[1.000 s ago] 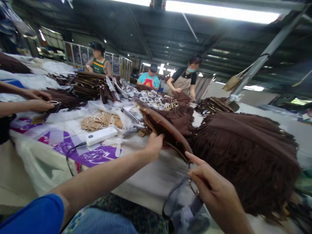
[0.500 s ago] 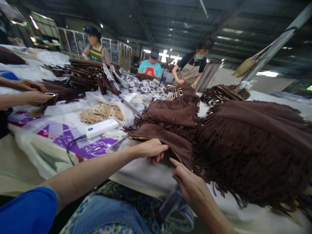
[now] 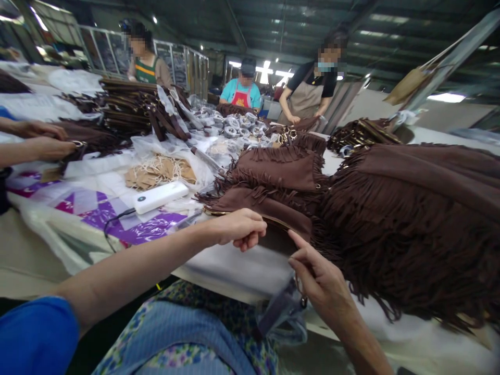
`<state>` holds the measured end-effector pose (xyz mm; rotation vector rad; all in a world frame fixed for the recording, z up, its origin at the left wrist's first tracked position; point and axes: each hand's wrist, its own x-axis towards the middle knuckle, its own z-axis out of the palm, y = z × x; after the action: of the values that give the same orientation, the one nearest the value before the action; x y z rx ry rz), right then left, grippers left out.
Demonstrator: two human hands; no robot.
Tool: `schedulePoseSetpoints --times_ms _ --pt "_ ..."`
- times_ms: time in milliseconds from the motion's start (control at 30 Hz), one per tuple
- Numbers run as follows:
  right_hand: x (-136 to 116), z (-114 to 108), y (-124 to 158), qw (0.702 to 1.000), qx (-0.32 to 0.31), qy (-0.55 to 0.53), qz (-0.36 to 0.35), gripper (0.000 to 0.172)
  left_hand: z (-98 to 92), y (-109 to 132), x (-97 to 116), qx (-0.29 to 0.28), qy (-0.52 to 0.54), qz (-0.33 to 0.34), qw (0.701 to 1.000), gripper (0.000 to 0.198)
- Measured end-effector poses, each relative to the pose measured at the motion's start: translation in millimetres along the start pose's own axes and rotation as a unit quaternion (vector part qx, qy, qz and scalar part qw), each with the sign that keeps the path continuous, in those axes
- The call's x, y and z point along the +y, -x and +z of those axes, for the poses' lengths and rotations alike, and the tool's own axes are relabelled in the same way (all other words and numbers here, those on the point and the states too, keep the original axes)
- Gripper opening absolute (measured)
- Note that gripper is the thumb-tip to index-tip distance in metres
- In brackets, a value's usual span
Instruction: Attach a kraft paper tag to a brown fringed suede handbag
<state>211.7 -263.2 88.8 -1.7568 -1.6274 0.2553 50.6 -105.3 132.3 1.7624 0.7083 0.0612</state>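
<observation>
A dark brown fringed bag (image 3: 269, 205) lies in front of me, its gold zipper edge facing my body. My left hand (image 3: 244, 229) is closed in a pinch at the bag's near edge, beside the zipper. My right hand (image 3: 318, 273) has its index finger stretched out to the zipper edge, with the thumb apart and the other fingers curled. Below it hangs a plastic-wrapped strap (image 3: 275, 307) with a small metal fitting near the palm; whether the curled fingers touch it I cannot tell.
Fringed brown bags are piled at right (image 3: 422, 208). A white power bank (image 3: 161, 197) with a cable and brown tags (image 3: 160, 172) lie to the left. Behind are wrapped rolls (image 3: 242, 124) and stacked bags (image 3: 127, 107). Another person's hands (image 3: 47, 143) work at far left; several co-workers stand around the table.
My right hand has moved up and right along the zipper edge, widening the gap between my hands. My left hand keeps its pinch. The view has shifted slightly.
</observation>
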Motion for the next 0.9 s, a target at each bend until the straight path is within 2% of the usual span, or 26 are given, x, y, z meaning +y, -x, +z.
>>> schedulePoseSetpoints --times_ms 33,67,133,167,200,267,367,500,567,667,800,900 --pt "-1 0 -1 1.0 -0.005 -0.002 0.007 0.019 2.8 4 -1 0.049 -0.089 0.049 0.994 0.017" --pt "-2 -1 -2 1.0 -0.009 -0.003 0.013 0.019 6.3 7 -3 0.104 -0.184 0.099 0.972 0.016" --pt "-2 -1 -3 1.0 -0.009 -0.003 0.027 0.018 14.9 12 -8 0.189 -0.345 0.172 0.903 0.022" --pt "-2 -1 -3 0.999 -0.007 -0.002 0.034 0.018 19.3 13 -11 0.209 -0.403 0.192 0.87 0.025" --pt "-1 -1 -3 0.999 -0.007 -0.002 0.041 0.017 23.3 13 -14 0.213 -0.446 0.203 0.845 0.024" --pt "0 0 -4 0.998 -0.017 -0.002 0.052 0.017 29.5 10 -20 0.196 -0.502 0.217 0.814 0.018" --pt "2 2 -6 0.998 -0.041 0.002 0.05 0.016 35.9 4 -24 0.179 -0.539 0.255 0.783 0.016" --pt "-1 3 -9 0.998 -0.046 0.017 0.028 0.015 49.7 0 -25 0.139 -0.548 0.358 0.743 0.021" --pt "-1 2 -10 0.999 -0.039 0.019 0.018 0.015 57.9 -2 -27 0.126 -0.558 0.342 0.746 0.022" --pt "0 -5 -12 0.999 0.008 0.032 0.028 0.014 61.1 -9 -33 0.103 -0.547 0.278 0.783 0.022" --pt "3 -17 -22 0.989 0.101 0.1 0.042 0.017 40.4 -24 -31 0.067 -0.45 0.253 0.854 0.036" --pt "4 -17 -31 0.979 0.125 0.162 0.006 0.018 20.4 -40 -20 0.069 -0.401 0.218 0.887 0.03"
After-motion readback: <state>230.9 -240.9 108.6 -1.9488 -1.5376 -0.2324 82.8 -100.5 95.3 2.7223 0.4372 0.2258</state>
